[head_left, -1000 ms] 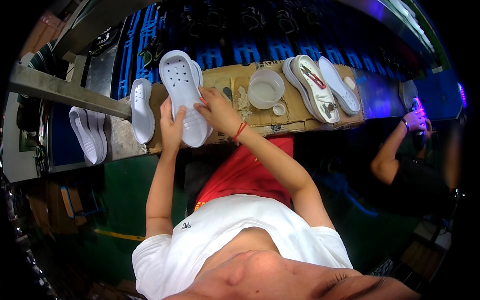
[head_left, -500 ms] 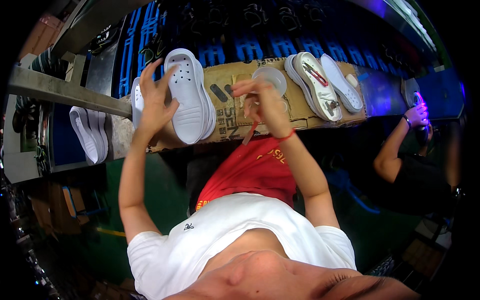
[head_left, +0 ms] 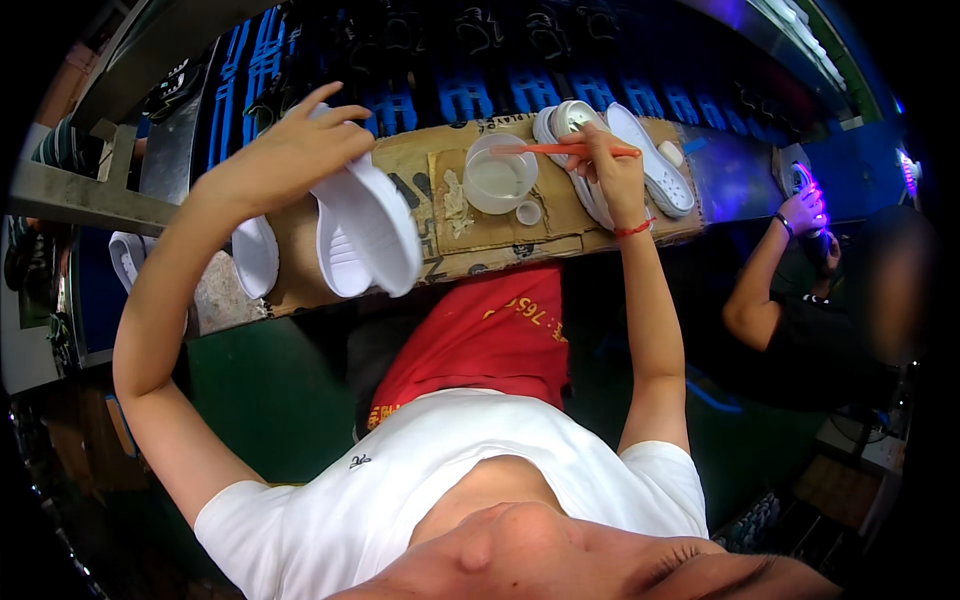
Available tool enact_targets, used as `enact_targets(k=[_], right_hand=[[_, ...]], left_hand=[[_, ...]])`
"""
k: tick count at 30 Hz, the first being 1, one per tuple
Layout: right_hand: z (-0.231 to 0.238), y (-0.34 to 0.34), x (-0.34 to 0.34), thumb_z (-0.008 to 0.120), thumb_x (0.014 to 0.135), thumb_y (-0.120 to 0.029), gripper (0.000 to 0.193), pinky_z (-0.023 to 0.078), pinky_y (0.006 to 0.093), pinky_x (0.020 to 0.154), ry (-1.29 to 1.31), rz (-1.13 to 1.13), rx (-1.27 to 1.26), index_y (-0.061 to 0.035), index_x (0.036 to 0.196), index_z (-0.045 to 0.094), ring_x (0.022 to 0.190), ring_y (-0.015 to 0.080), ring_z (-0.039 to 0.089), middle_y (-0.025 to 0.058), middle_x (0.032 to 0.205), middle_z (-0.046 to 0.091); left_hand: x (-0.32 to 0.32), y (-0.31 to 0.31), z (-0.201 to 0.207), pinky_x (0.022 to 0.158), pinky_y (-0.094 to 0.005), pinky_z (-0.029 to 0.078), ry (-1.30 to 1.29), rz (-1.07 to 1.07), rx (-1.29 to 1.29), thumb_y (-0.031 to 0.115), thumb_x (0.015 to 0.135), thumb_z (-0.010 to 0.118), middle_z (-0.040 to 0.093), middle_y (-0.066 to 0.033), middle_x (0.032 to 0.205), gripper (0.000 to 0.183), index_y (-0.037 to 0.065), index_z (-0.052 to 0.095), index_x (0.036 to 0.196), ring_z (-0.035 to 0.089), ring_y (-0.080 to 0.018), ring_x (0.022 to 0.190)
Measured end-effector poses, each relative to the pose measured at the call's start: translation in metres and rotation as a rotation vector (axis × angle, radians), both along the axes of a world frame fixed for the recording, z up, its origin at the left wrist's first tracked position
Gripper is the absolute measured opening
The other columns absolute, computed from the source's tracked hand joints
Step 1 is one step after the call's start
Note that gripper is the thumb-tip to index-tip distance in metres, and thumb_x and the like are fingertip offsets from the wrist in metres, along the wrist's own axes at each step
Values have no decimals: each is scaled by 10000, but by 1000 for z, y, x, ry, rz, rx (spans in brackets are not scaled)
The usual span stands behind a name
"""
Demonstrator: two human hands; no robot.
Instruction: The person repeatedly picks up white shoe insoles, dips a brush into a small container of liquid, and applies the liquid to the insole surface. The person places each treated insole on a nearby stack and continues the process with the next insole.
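My left hand (head_left: 295,150) is closed on the toe end of a white shoe sole (head_left: 388,232), which is tilted up and a little blurred. Under it, another white sole (head_left: 340,262) rests on the cardboard. My right hand (head_left: 612,165) grips a brush with an orange handle (head_left: 560,149). The brush lies level, its far end over the rim of a translucent plastic tub (head_left: 500,200) with some clear liquid inside. Beside the tub stands a tiny white cup (head_left: 528,213). Several white soles (head_left: 650,165) lie near my right hand, some partly hidden by it.
A cardboard sheet (head_left: 450,258) covers the bench. Another white sole (head_left: 256,255) lies to the left, near a metal bar (head_left: 100,195). Blue racks (head_left: 465,95) line the far side. At right, another person's hand (head_left: 803,210) holds something under purple light.
My left hand has closed on the upper sole and tipped it up off the one below. My right hand has moved right, swinging the brush from hanging down to level over the tub.
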State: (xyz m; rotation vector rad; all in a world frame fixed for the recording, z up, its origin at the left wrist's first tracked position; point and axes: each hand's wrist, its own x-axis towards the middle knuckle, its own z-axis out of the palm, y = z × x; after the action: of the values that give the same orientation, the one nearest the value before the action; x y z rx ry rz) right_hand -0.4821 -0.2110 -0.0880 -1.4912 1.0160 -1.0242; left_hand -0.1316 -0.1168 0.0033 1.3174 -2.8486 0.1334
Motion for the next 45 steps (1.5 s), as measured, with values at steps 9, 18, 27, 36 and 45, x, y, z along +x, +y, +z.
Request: enact_targets(k=[9, 18, 27, 36, 45], right_hand=[[-33, -11, 11, 673, 860, -203, 246, 442, 214, 635, 174, 34, -152, 24, 951, 707, 690, 66, 590, 28, 718, 665], [-30, -2, 5, 653, 867, -202, 235, 387, 189, 543, 154, 18, 85, 20, 919, 711, 600, 52, 540, 10, 702, 655], [-5, 5, 14, 583, 915, -151, 225, 269, 154, 419, -312, 300, 597, 40, 1002, 663, 521, 39, 457, 22, 718, 626], [42, 11, 71, 686, 854, -203, 196, 471, 243, 657, 165, 556, -379, -44, 957, 733, 720, 112, 595, 71, 851, 710], [64, -38, 96, 726, 796, -288, 191, 499, 326, 808, 399, 916, -751, -146, 919, 762, 981, 205, 578, 82, 1002, 634]], left_hand=[[4, 60, -54, 825, -327, 494, 1406, 714, 405, 136, 868, 633, 620, -122, 1066, 475, -11, 434, 1273, 628, -243, 957], [-47, 104, -106, 934, -428, 490, 2482, 386, 1089, 289, 929, 431, 493, -262, 1287, 605, -58, 291, 1406, 580, -340, 1090], [-53, 122, -137, 895, -507, 506, 2350, 444, 1483, 347, 895, 346, 504, -294, 1259, 642, -54, 313, 1396, 590, -408, 1045], [-49, 122, -135, 754, -496, 545, 2226, 375, 1679, 370, 867, 336, 492, -331, 1232, 675, -64, 317, 1384, 612, -426, 907], [-67, 101, -133, 673, -510, 541, 2321, 458, 1750, 405, 926, 268, 522, -318, 1163, 640, -50, 374, 1363, 588, -452, 828]])
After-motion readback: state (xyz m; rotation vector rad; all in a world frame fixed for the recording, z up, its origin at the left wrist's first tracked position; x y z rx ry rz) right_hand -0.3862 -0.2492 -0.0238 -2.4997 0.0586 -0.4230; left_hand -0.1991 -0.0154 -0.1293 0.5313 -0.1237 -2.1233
